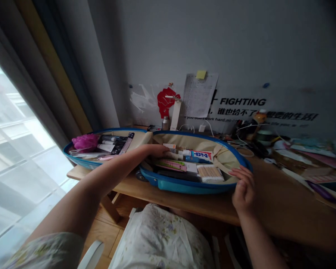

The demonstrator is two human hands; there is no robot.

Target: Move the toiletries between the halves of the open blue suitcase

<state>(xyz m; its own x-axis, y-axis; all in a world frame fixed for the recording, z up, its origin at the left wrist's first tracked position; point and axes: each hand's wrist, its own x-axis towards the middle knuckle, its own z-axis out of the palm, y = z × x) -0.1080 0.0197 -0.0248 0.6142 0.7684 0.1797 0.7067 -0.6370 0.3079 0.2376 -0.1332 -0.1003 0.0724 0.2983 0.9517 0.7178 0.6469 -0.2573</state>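
Note:
A blue suitcase point(184, 185) with a beige lining lies unfolded on the wooden desk. My left hand point(156, 150) reaches into its right half, back of the hand up. Its fingertips are by a small white box point(169, 146) and some small tubes; whether they hold anything is unclear. Around it lie a toothpaste box point(202, 155), a pink-and-green packet point(172, 165), a pack of cotton swabs point(210, 173) and a dark flat item point(179, 175). At the right rim, my right hand point(244, 186) curls over the edge, fingers inside and thumb outside.
The suitcase's left half holds a pink bath puff point(85, 142), tubes and packets. Papers, cables and a bottle point(260, 116) clutter the desk point(271, 198) to the right. A silver bottle point(165, 123) stands behind the case by the wall. A window is at left.

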